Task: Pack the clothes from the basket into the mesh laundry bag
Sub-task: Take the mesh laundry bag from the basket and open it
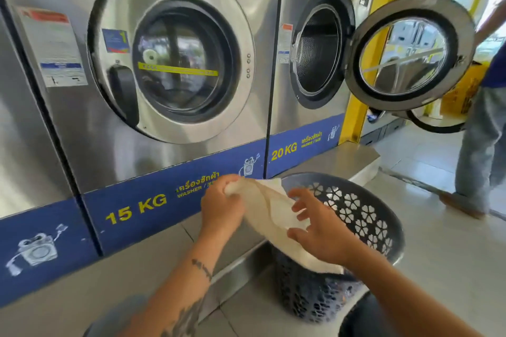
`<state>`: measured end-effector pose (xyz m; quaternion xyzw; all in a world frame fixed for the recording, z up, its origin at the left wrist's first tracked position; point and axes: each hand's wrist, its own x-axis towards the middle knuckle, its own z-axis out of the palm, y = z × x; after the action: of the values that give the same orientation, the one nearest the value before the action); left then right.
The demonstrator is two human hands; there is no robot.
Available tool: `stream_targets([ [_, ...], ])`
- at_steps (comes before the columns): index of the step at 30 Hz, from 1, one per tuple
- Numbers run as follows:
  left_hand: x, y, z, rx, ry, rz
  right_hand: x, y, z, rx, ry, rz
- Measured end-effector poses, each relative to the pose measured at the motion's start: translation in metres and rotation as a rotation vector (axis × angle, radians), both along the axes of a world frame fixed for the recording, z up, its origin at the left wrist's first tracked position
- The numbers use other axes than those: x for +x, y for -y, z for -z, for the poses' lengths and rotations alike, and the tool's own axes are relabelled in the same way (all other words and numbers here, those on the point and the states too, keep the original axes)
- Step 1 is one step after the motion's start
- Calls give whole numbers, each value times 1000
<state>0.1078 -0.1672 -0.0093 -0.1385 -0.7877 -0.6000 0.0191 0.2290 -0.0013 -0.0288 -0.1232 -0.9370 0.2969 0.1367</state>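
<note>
- Above the near rim of the laundry basket hangs a cream-white cloth, most likely the mesh laundry bag or one of the garments; the weave is too blurred to tell which.
- Its long axis runs on a slant: the upper end is up and to the left of the basket, and the lower end droops down and right into the basket's mouth.
- At the upper end, the left hand is closed in a fist around a bunched corner of the cloth, well outside the basket on its left.
- Over the basket's near-left rim, the right hand has its fingers spread and half curled over the cloth's middle, and its thumb seems to press the lower edge; it looks like a loose hold, not a firm clamp.
- The right hand is the nearer of the two to the basket's inside, so any reach for more clothes would fall to it, I judge, while the left keeps the cloth up.
- Inside the basket little shows beyond the cloth's tail; other clothes cannot be made out.
- Behind the basket stand the washing machines: the 15 KG washer up and left with its door shut, the 20 KG washer straight behind with its door swung open to the right.
- Right of the basket, a bystander's legs stand on the tiled floor.
</note>
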Motion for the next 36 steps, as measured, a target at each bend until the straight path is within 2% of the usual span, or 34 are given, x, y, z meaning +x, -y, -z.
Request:
stream_targets([
  [5, -5, 42, -32, -59, -137, 78, -10, 28, 2, -70, 51, -44],
  [7, -18, 57, -37, -133, -250, 91, -28, 44, 2, 22, -24, -17],
  [10, -45, 77, -39, -256, -418, 62, -59, 64, -5, 231, -144, 149],
  [13, -72, 93, -37, -374, -472, 32, -92, 67, -5, 252, -68, 166],
  [15, -84, 98, -30, -427, -454, 45, -110, 65, 4, 139, 13, 64],
  [20, -100, 103, 10, -453, -310, 198, -128, 79, 26, -375, 27, -89],
  [23, -106, 110, 41, -349, -370, 49, -126, 95, 42, -609, 97, -178],
  [26, -110, 126, 58, -182, -364, -161, -123, 114, 66, -691, 220, -259],
  [31, -119, 152, 77, -393, -380, -164, -133, 130, 99, -601, 219, -199],
  [36, -124, 154, 93, -555, -319, -64, -140, 125, 108, -349, 102, -217],
])
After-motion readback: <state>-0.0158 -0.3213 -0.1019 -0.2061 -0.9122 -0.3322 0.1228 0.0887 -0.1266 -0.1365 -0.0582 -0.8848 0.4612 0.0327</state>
